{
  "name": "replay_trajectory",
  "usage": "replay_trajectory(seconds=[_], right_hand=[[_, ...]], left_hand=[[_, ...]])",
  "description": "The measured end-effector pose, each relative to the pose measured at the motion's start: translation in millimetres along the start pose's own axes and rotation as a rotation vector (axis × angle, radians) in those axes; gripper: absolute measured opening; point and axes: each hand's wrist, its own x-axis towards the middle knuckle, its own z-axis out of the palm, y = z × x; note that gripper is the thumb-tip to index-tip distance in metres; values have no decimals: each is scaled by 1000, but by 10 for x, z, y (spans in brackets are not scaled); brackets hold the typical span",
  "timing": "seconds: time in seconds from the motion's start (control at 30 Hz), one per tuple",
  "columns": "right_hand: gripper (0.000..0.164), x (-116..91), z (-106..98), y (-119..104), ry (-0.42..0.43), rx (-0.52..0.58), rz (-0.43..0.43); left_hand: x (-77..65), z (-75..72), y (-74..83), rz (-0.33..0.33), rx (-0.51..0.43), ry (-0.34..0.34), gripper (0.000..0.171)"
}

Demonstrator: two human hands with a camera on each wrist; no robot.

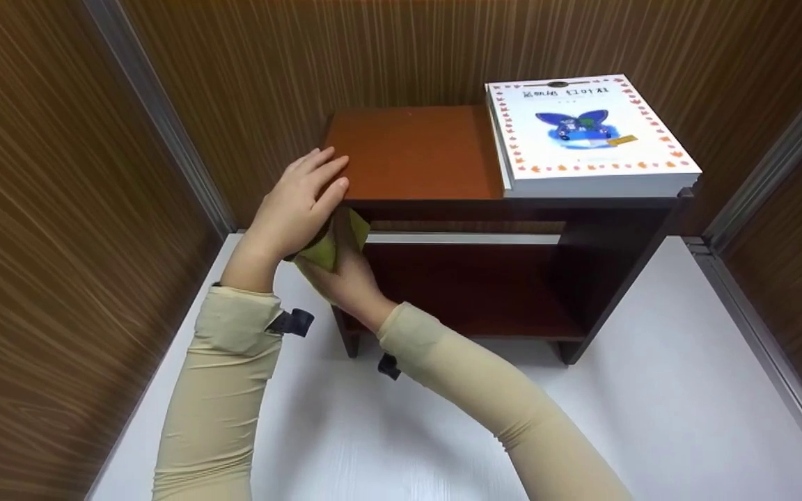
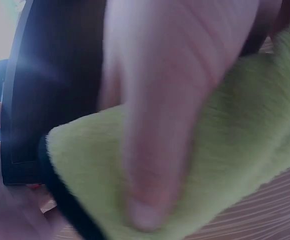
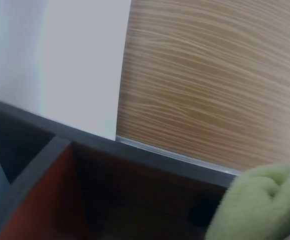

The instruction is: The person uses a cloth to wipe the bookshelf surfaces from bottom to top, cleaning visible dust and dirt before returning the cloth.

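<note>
Low at the shelf's left end, the right hand (image 1: 351,277) grips a green cloth (image 2: 245,132), its thumb lying along the fuzzy side in the left wrist view; the other fingers are mostly hidden, so how far they curl I cannot tell. The cloth sits at the front edge of the shelf's left side, just under the top, one corner showing inside. A dark trim runs along its border.

Above it, the left hand (image 1: 293,202) rests with its fingers nearly straight, tips on the top's left edge, palm side down, holding nothing. The right forearm crosses below it.

The shelf (image 1: 411,149) is reddish brown on top with dark sides, and has a lower board (image 1: 470,292). Books (image 1: 596,186) lie stacked on its right half, the uppermost with a white cover, a leaf-like border and blue wings. It stands on a white surface (image 1: 443,431) between wood-grain walls (image 1: 32,174). Both arms wear beige sleeves (image 1: 220,410), and a black strap (image 1: 293,322) sticks out at the left wrist
</note>
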Motion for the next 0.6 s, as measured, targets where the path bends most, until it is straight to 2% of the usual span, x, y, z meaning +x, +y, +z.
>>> replay_trajectory(seconds=[0.1,0.37,0.6], right_hand=[[97,20,28,-11,17,-45,55],[98,29,73,-36,78,-112,120],[100,-187,222,222,96,-107,144]], left_hand=[[-19,7,9,-7,7,-1,51],[5,7,32,-4,32,-6,51],[-18,14,8,-25,19,-4,52]])
